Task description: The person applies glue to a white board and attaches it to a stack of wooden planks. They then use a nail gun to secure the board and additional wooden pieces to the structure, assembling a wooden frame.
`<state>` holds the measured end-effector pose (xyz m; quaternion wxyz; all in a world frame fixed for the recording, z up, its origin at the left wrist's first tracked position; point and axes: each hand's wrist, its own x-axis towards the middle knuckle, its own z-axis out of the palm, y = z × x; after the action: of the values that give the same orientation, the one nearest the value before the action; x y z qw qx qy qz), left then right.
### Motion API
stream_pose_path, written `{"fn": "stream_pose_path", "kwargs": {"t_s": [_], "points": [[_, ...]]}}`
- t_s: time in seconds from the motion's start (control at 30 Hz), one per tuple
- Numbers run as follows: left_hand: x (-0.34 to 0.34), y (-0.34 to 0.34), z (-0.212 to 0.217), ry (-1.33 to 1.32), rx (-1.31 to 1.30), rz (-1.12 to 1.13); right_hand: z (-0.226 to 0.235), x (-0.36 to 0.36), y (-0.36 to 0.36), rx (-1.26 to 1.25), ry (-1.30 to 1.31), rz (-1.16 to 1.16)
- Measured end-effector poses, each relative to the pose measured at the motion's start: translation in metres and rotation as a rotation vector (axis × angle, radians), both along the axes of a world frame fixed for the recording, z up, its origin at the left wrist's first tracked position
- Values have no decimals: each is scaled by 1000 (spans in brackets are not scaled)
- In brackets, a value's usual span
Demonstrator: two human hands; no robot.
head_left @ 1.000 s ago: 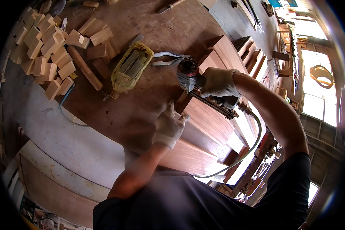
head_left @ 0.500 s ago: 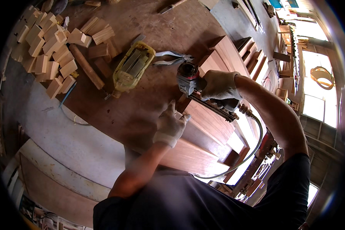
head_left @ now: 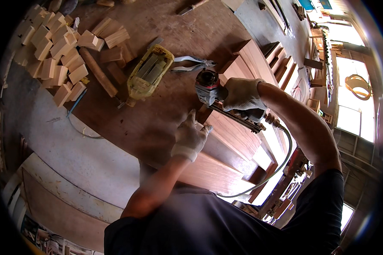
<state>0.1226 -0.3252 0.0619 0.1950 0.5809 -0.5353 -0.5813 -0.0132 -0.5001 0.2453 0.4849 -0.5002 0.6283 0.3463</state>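
My gloved right hand [head_left: 244, 94] is closed around the handle of a pneumatic nail gun [head_left: 209, 90]. The gun's head sits over the corner of a wooden frame [head_left: 234, 132], and its long magazine slants across the boards. From the rear of the handle an air hose [head_left: 285, 165] curves down. My gloved left hand [head_left: 190, 134] grips the frame's left end just below the gun's head, index finger and thumb apart at the wood; its other fingers are mostly hidden. Beyond the gun lie pliers [head_left: 193, 63] with pale handles.
A yellow cut-open plastic container [head_left: 151, 72] holding strips lies left of the pliers. Beside it are a wooden-handled hammer [head_left: 98, 73] and a heap of wood blocks [head_left: 57, 55]. More wooden boards [head_left: 283, 66] stand at the right. A chisel-like tool [head_left: 192, 7] rests at the far edge.
Both hands and the nail gun stay almost in place, the gun's head shifting very slightly left. The view has moved a little, so the blocks and container appear shifted slightly right.
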Motion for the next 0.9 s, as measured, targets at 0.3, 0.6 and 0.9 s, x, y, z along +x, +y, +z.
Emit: {"fn": "stream_pose_path", "kwargs": {"t_s": [0.3,0.6,0.9], "points": [[-7,-4,27,-304,-194,-169,115,-75,111,-565,-246,-485],[-43,-44,52,-99,-30,-348,144,-177,377,-820,-224,-1234],[-122,-15,31,-428,-1080,-609,32,-232,589,-784,-153,-1685]]}}
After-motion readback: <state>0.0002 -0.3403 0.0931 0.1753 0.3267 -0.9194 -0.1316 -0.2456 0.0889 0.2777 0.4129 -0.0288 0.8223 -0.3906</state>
